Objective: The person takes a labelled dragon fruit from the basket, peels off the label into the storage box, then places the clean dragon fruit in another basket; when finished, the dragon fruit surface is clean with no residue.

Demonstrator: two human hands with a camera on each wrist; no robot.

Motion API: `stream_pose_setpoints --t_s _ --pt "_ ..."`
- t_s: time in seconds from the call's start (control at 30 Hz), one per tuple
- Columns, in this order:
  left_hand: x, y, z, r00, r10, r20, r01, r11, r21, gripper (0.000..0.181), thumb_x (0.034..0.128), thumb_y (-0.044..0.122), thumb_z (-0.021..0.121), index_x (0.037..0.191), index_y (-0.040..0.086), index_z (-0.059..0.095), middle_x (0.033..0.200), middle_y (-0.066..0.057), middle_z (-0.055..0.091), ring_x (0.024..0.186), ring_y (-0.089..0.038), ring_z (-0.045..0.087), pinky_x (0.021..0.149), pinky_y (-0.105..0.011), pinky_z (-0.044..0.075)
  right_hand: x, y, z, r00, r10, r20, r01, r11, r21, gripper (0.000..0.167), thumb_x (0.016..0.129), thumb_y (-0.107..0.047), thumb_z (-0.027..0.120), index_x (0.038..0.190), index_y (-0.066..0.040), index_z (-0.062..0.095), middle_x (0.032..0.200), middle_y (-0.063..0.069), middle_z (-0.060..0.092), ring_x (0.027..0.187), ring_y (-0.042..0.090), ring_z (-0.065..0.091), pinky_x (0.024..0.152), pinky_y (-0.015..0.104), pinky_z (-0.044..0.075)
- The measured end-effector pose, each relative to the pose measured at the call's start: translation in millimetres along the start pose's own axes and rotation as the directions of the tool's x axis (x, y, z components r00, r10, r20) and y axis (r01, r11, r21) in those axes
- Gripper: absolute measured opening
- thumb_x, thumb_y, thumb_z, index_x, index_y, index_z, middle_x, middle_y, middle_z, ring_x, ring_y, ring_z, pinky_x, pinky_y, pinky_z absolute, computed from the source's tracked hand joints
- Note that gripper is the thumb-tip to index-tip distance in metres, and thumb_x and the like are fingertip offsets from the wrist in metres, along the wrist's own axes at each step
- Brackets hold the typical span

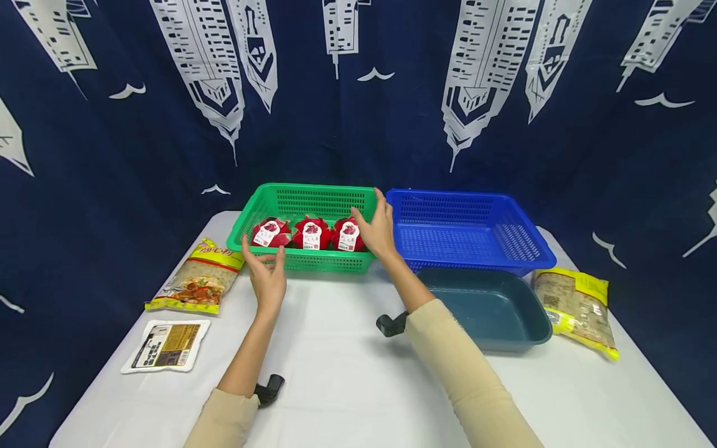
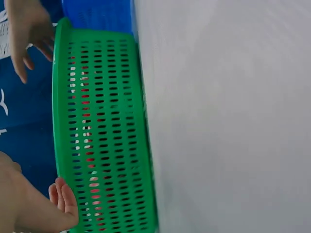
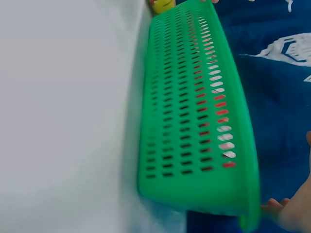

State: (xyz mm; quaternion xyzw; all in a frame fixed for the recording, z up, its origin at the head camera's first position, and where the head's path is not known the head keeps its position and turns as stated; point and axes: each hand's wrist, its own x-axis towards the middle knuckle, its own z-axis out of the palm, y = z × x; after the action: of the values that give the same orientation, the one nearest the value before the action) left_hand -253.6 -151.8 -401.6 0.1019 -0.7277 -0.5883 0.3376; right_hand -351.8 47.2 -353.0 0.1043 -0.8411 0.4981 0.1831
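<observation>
- Head view: a green, rectangular, perforated plastic basket (image 1: 325,264) stands on the white-covered table (image 1: 336,373); three red fruits with white labels (image 1: 310,236) lie in a row along its near wall.
- Head view, hands: the left hand (image 1: 267,280), at the basket's 7 o'clock, has thumb and fingers parted, gripping nothing; the right hand (image 1: 379,233), at 3 o'clock, has them spread wide, likewise free.
- Head view, surroundings: a blue, rectangular, perforated plastic basket (image 1: 454,205) at 3 o'clock; a dark teal, rounded-rectangular tray (image 1: 476,311) at 4 o'clock, a yellow-ended clear plastic bag (image 1: 577,308) beside it; at 8 o'clock, a yellow printed plastic bag (image 1: 201,274) and a flat, white-edged rectangular packet (image 1: 166,346).
- Left wrist view: the left hand, at 8 o'clock, overlaps the green rim; contact cannot be told. The right hand, at 10 o'clock, shows parted fingers.
- Right wrist view: right fingertips, at 4 o'clock, lie just beside the green basket's corner; contact is uncertain.
</observation>
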Motion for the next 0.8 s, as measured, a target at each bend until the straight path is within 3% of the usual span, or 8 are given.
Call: stream_pose_setpoints --t_s 0.27,0.4,0.57,0.67,0.8 --pt "3.9 -22.9 10.8 0.997 -0.071 -0.019 0.067 0.983 -0.169 0.073 0.0877 0.026 0.064 0.144 0.019 0.018 0.089 -0.007 0.053 0.079 -0.041 0.059 0.052 -0.018 0.04 12.7 9.5 29.6 0.985 0.113 0.133 -0.107 0.993 -0.051 0.075 0.091 -0.045 0.052 0.149 -0.02 0.01 0.143 0.022 0.022 0.128 0.037 0.031 0.101 0.052 0.03" --pt "4.2 -31.4 15.1 0.996 -0.087 -0.034 0.078 0.976 -0.204 0.07 0.0861 0.018 0.066 0.141 0.016 0.024 0.086 -0.005 0.054 0.073 -0.031 0.062 0.054 -0.018 0.042 18.5 14.2 33.0 0.965 0.16 0.206 -0.122 0.975 -0.187 0.075 0.092 -0.049 0.047 0.149 -0.021 0.006 0.144 0.028 0.021 0.128 0.043 0.03 0.1 0.055 0.029" --pt "5.5 -38.8 19.9 0.998 -0.068 -0.007 0.063 0.957 -0.283 0.066 0.0861 0.009 0.065 0.14 0.01 0.026 0.085 -0.005 0.052 0.067 -0.013 0.061 0.068 -0.033 0.052 25.0 15.7 30.5 0.922 0.201 0.332 -0.062 0.921 -0.385 0.079 0.092 -0.051 0.046 0.149 -0.017 0.003 0.142 0.028 0.027 0.131 0.042 0.027 0.103 0.052 0.026" --pt "6.6 -41.3 20.6 0.999 -0.046 -0.011 0.039 0.928 -0.37 0.068 0.0854 0.002 0.064 0.14 0.007 0.023 0.082 -0.005 0.051 0.064 -0.009 0.06 0.071 -0.037 0.052 29.1 16.7 30.2 0.885 0.233 0.404 -0.025 0.889 -0.457 0.084 0.09 -0.056 0.046 0.149 -0.016 0.001 0.144 0.027 0.026 0.131 0.041 0.026 0.104 0.05 0.026" --pt "7.5 -39.5 18.6 0.999 -0.038 -0.006 0.03 0.875 -0.483 0.07 0.0846 -0.003 0.062 0.14 0.005 0.021 0.08 -0.006 0.051 0.063 -0.012 0.061 0.07 -0.029 0.053 33.0 24.5 36.6 0.862 0.244 0.445 0.024 0.856 -0.517 0.094 0.083 -0.069 0.041 0.149 -0.018 -0.002 0.146 0.025 0.022 0.131 0.043 0.025 0.103 0.052 0.026"
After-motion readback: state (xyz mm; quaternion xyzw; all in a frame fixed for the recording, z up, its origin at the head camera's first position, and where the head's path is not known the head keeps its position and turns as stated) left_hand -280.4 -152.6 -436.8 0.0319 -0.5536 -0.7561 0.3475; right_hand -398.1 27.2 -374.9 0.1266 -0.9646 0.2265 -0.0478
